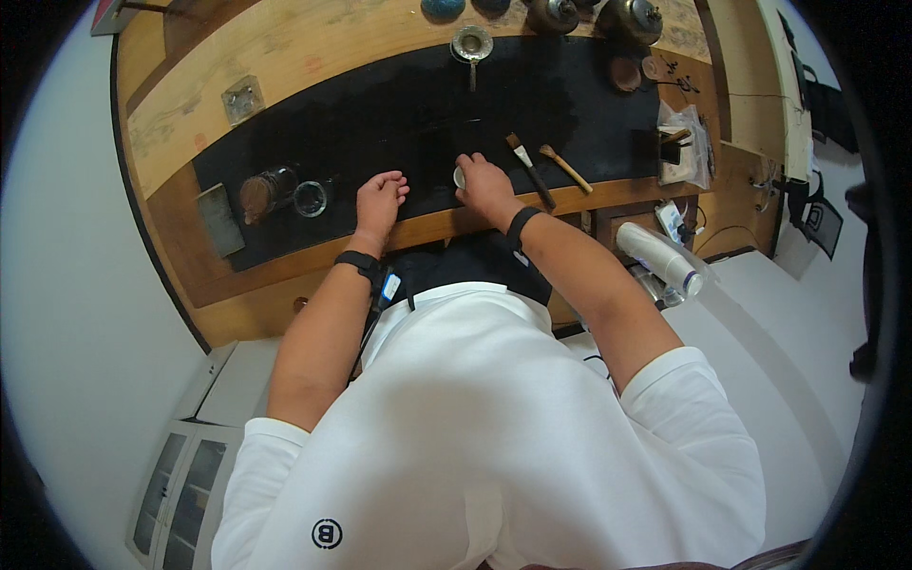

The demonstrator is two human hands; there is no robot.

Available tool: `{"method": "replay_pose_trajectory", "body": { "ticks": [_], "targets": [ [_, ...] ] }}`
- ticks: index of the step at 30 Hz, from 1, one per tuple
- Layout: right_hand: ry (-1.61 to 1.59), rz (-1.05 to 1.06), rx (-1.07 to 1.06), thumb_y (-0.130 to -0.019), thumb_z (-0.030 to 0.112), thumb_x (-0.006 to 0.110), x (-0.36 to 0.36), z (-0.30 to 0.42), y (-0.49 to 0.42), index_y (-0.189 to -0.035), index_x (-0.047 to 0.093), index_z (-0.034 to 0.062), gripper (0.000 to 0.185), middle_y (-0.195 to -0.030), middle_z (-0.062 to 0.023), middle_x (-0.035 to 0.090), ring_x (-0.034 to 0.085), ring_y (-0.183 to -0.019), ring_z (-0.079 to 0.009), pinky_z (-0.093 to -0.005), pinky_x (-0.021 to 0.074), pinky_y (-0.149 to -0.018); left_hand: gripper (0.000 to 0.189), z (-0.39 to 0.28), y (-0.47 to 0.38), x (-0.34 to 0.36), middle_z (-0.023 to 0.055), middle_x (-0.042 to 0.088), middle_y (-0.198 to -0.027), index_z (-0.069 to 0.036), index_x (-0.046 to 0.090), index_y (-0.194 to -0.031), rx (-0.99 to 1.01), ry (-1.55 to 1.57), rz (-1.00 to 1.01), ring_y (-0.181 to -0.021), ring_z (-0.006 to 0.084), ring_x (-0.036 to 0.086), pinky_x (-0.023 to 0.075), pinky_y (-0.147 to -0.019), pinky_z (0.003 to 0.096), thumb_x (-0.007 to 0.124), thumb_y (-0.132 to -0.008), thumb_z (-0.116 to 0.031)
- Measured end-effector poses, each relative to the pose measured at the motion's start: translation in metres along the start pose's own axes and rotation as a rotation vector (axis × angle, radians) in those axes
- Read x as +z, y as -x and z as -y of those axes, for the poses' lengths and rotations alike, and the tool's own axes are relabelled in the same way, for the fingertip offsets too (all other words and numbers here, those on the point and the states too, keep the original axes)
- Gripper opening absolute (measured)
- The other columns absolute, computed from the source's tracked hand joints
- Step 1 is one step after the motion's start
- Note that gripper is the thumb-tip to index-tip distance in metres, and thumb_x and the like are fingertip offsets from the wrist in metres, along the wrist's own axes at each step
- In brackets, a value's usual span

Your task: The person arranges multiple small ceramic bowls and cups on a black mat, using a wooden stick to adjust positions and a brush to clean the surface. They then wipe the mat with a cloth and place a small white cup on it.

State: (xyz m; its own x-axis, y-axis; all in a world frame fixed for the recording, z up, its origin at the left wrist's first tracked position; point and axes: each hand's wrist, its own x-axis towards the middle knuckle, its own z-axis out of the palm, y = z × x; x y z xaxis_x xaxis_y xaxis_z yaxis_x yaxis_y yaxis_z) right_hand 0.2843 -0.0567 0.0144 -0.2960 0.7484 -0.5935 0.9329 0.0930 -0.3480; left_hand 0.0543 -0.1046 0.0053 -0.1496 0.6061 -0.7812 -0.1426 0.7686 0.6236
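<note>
A small white cup [459,177] is in the fingers of my right hand [488,187], low over the black mat [399,121] by the wooden table's front edge. Most of the cup is hidden by the hand. My left hand [380,203] is over the mat's near edge, its fingers loosely bent and slightly apart, with nothing visible in them. To its left are a clear glass vessel [311,199] and a glass jar with a brown top [260,192], which appears to lie on its side. Two brushes lie right of my right hand: one dark-handled [531,171], one wooden-handled [568,169].
A tea strainer [472,46] sits at the mat's far edge, with metal-toned pots [630,21] behind it. A glass ashtray [243,100] stands at the back left. At right are a plastic bag [687,146], a power strip [670,217] and a wrapped white roll [659,258].
</note>
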Motion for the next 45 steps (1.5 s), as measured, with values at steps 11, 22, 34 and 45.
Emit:
{"method": "replay_pose_trajectory", "body": {
  "ticks": [11, 22, 34, 45],
  "targets": [
    [-0.116, -0.105, 0.146, -0.089, 0.03, 0.088, 0.004, 0.053, -0.062, -0.139, 0.062, 0.003, 0.062, -0.132, -0.0221, 0.07, 0.071, -0.119, -0.0391, -0.0476, 0.0607, -0.101, 0.032, 0.025, 0.007, -0.06, 0.0127, 0.076, -0.128, 0.0, 0.07, -0.135, 0.001, 0.024, -0.055, -0.111, 0.018, 0.074, 0.0608, -0.093, 0.028, 0.054, -0.11, -0.01],
    [-0.108, 0.14, 0.466, -0.089, 0.043, 0.089, -0.053, 0.035, -0.09, -0.135, 0.071, 0.0028, 0.064, -0.134, -0.0195, 0.074, 0.073, -0.123, -0.0345, -0.0454, 0.0606, -0.1, 0.033, 0.014, -0.005, -0.064, 0.0138, 0.075, -0.128, 0.002, 0.069, -0.136, 0.039, 0.091, -0.009, -0.112, 0.0191, 0.074, 0.0608, -0.096, 0.0294, 0.054, -0.11, -0.01],
    [-0.142, -0.163, 0.142, -0.081, 0.025, 0.088, -0.012, 0.061, -0.077, -0.122, 0.066, 0.0051, 0.05, -0.12, -0.0199, 0.075, 0.072, -0.115, -0.0412, -0.0505, 0.0585, -0.099, 0.031, 0.023, -0.001, -0.084, 0.013, 0.077, -0.126, 0.001, 0.07, -0.136, 0.029, -0.017, -0.02, -0.11, 0.0178, 0.075, 0.0611, -0.092, 0.0289, 0.057, -0.11, -0.011],
    [-0.07, -0.113, 0.001, -0.088, 0.017, 0.089, 0.013, 0.127, -0.083, -0.14, 0.059, 0.0093, 0.06, -0.136, -0.0165, 0.069, 0.068, -0.126, -0.0355, -0.0477, 0.0592, -0.105, 0.061, 0.08, 0.015, -0.143, 0.0134, 0.074, -0.122, 0.002, 0.057, -0.147, 0.014, -0.257, -0.36, -0.105, 0.0227, 0.071, 0.0583, -0.093, 0.0358, 0.083, -0.096, -0.022]
  ]
}}
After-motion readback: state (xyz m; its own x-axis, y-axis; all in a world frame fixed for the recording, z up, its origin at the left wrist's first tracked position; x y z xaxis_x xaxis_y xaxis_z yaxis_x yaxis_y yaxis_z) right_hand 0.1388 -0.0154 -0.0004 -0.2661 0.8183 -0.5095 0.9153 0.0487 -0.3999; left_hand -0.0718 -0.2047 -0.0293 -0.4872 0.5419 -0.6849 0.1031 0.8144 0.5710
